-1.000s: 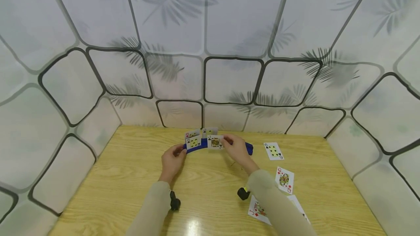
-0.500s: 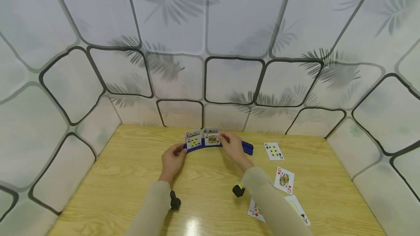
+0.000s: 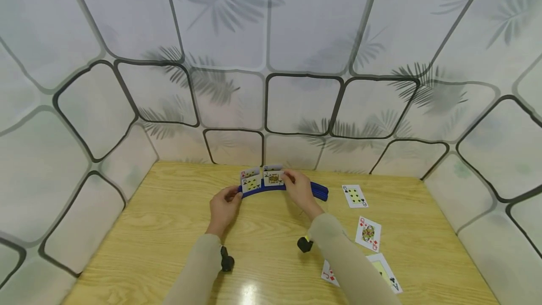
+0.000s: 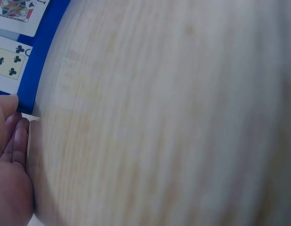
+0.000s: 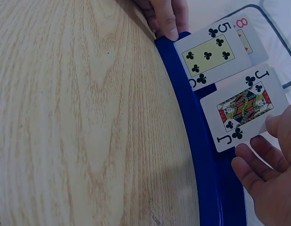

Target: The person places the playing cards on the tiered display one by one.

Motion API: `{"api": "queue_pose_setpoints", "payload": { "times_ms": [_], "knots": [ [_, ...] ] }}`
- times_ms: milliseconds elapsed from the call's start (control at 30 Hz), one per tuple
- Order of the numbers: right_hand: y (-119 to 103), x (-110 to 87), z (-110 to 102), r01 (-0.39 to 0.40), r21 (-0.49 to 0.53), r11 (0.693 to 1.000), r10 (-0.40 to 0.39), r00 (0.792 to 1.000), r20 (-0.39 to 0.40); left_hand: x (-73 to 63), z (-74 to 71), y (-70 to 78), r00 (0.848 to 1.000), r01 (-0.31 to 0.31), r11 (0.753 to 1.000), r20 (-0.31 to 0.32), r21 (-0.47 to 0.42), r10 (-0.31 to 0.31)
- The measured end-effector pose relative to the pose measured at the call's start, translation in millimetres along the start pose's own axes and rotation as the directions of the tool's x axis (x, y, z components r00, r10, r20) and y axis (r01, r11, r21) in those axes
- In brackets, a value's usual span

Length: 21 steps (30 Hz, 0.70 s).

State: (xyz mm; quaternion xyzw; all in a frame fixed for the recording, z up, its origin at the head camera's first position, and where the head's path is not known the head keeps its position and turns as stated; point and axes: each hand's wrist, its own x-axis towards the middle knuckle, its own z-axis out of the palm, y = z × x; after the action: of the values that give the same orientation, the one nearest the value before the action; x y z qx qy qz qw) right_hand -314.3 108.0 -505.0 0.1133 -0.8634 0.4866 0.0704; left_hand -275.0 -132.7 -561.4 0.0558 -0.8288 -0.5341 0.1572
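Observation:
A curved blue card holder [image 3: 319, 191] stands on the wooden table near the back. My left hand [image 3: 223, 207] grips its left end, thumb in front and fingers behind. At that end, the five of clubs [image 5: 209, 56] leans in the front slot, partly covering an eight of diamonds [image 5: 253, 44]. To its right, the jack of clubs [image 5: 244, 110] sits low in the front slot. My right hand [image 3: 299, 193] pinches this jack by its right edge, thumb on the face. Another card [image 3: 273, 167] shows its top behind the jack.
Face up on the right side of the table lie a black six [image 3: 354, 196], the queen of diamonds [image 3: 368, 234] and an ace of clubs [image 3: 384, 272]. The jack of diamonds [image 3: 328, 274] is half hidden under my right sleeve. A patterned curtain [image 3: 296, 107] rises behind the table.
My right hand has moved the jack of clubs left and back into the holder's front slot, beside the five. The left hand keeps its grip on the end.

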Motion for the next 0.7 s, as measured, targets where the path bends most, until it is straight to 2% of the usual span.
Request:
{"api": "queue_pose_setpoints", "payload": {
  "times_ms": [533,700],
  "knots": [
    [3.2,4.7,6.6,0.030,-0.022,0.999,-0.029,1.000,0.007,0.6,1.2,-2.2,1.000,0.002,1.000,-0.008,-0.019,-0.002],
    [5.6,4.2,7.4,0.016,-0.023,1.000,-0.016,1.000,0.003,1.5,1.3,-3.4,1.000,-0.004,1.000,-0.009,-0.016,0.004]
  ]
}}
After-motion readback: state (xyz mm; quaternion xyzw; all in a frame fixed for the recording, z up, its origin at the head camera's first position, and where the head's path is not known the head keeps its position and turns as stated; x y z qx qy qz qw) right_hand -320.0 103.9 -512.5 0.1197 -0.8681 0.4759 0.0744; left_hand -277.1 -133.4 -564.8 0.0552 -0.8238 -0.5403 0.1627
